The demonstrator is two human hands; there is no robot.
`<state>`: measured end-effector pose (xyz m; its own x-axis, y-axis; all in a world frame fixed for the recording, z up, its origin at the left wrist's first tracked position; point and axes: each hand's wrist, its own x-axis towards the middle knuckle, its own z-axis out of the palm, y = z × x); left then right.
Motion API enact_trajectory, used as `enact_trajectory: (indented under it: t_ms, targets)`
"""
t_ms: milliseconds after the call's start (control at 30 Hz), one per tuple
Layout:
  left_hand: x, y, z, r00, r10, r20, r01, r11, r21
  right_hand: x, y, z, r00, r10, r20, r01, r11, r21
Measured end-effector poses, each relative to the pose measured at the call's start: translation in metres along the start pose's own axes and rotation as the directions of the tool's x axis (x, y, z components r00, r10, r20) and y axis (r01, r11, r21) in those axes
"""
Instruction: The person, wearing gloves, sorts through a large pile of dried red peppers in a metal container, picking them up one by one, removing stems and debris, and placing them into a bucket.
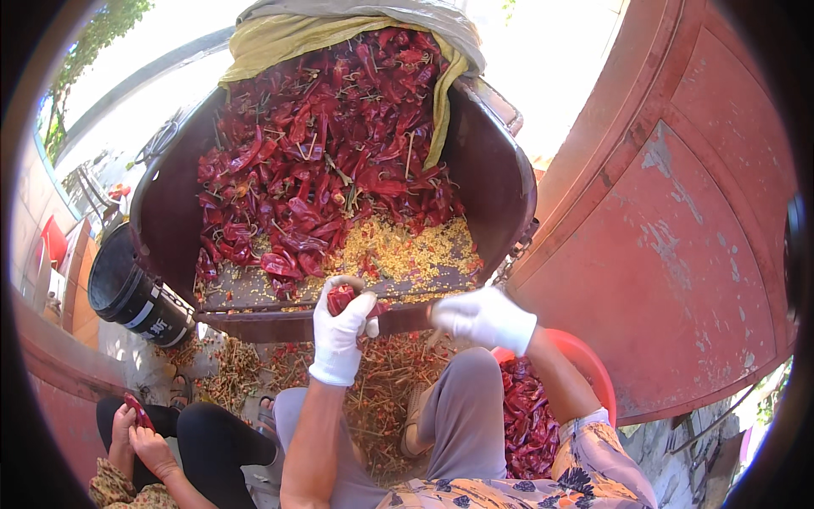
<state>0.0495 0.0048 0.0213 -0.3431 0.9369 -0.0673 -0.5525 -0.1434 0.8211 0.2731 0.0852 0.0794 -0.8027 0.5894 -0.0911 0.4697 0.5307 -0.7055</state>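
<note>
My left hand [339, 335], in a white glove, is closed around a dried red chili pepper [341, 299], with more red showing beside its fingers. My right hand [483, 321], also gloved in white, is just right of it, over the front edge of the cart bed. Motion smears its fingers, so what they hold, if anything, is unclear. Beyond both hands, a large heap of red chili peppers [331, 144] fills the dark metal cart bed [496, 161]. Loose yellow seeds [398, 250] lie at the heap's near side.
A pink-red basin [598, 365] of chili pepper pieces stands by my right leg. Stems and scraps [390, 407] litter the ground. A black bucket [114, 280] leans at left. A red metal door [678, 212] rises at right. Lower left, another person's hands [148, 445] hold a pepper.
</note>
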Motion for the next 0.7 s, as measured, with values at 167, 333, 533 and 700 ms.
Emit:
enact_trajectory:
  t_ms: [167, 333, 533, 700]
  targets:
    - [0.002, -0.009, 0.009, 0.996, 0.039, 0.082, -0.045, 0.996, 0.074, 0.073, 0.038, -0.009, 0.791, -0.015, -0.611, -0.212, 0.931, -0.297]
    - [0.008, -0.008, -0.005, 0.985, 0.162, 0.053, -0.160, 0.987, -0.033, 0.096, 0.005, -0.023, 0.916, 0.062, -0.397, -0.045, 0.998, 0.052]
    - [0.012, -0.006, -0.007, 0.986, 0.155, -0.060, -0.165, 0.957, -0.237, 0.057, -0.018, -0.022, 0.981, 0.072, 0.182, -0.095, 0.988, 0.120]
    - [0.017, -0.019, -0.004, 0.999, 0.027, -0.044, -0.032, 0.993, -0.115, 0.117, 0.044, -0.038, 0.644, 0.137, -0.753, -0.487, 0.832, -0.265]
